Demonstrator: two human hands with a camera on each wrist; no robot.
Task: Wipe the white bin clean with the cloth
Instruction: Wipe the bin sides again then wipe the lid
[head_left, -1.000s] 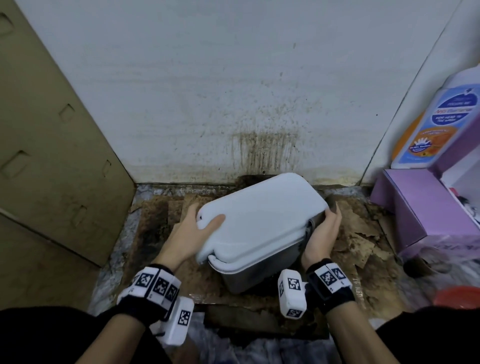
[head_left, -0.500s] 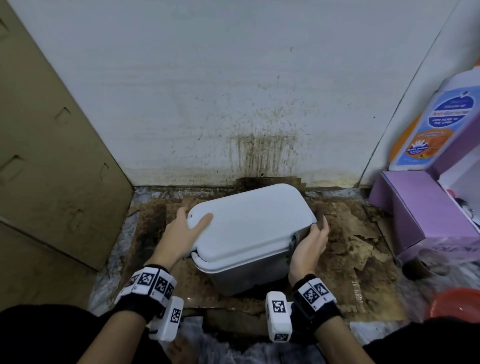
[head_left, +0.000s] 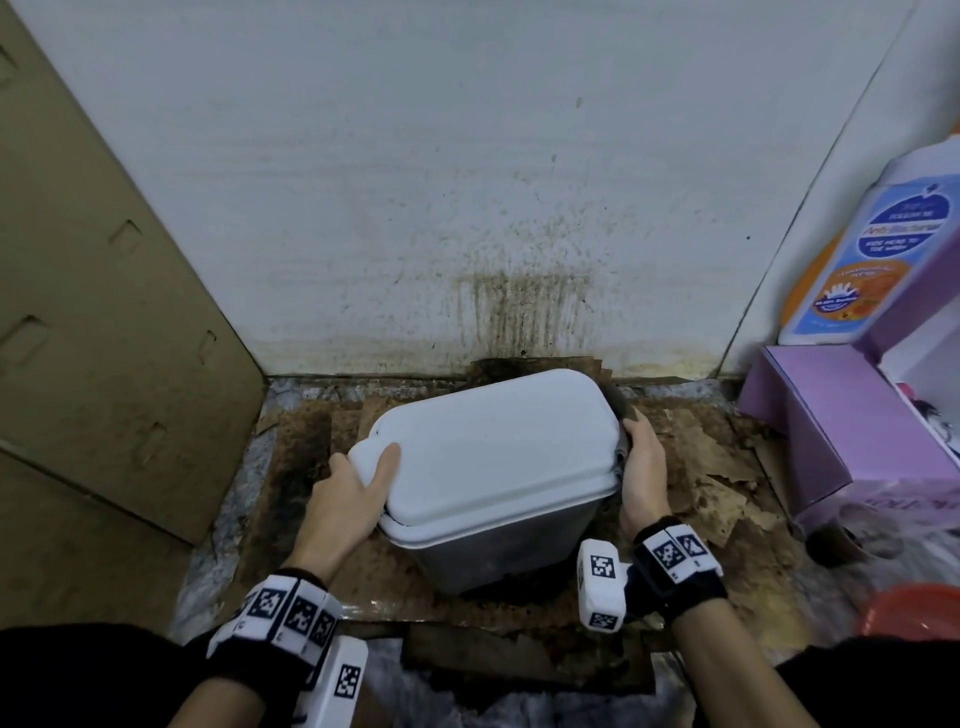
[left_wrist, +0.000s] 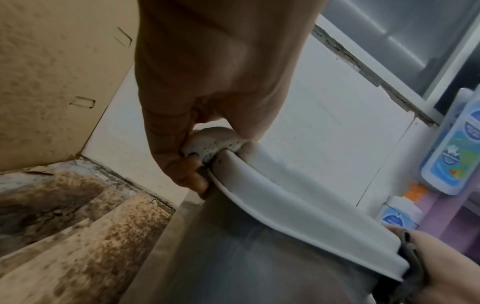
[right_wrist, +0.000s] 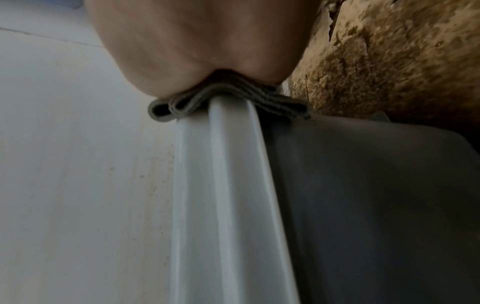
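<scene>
Change: since the earlier frames the white bin (head_left: 498, 467) has been set back toward the stained wall (head_left: 519, 312) and levelled.
Left hand (head_left: 348, 499): curled over the lid's left tab, thumb on top.
Bin place: on soiled cardboard (head_left: 717, 467), near its back edge.
Handling: judged light, stiff, smooth; best taken by the rim ends.
Axis: long axis left to right, lid upward.
Right hand (head_left: 641, 462): pressed on the right rim, grey cloth (right_wrist: 228, 102) pinned beneath.

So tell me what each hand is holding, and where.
Left hand grips the white bin at its lid's left end tab. Right hand presses the folded cloth against the lid's right edge.
</scene>
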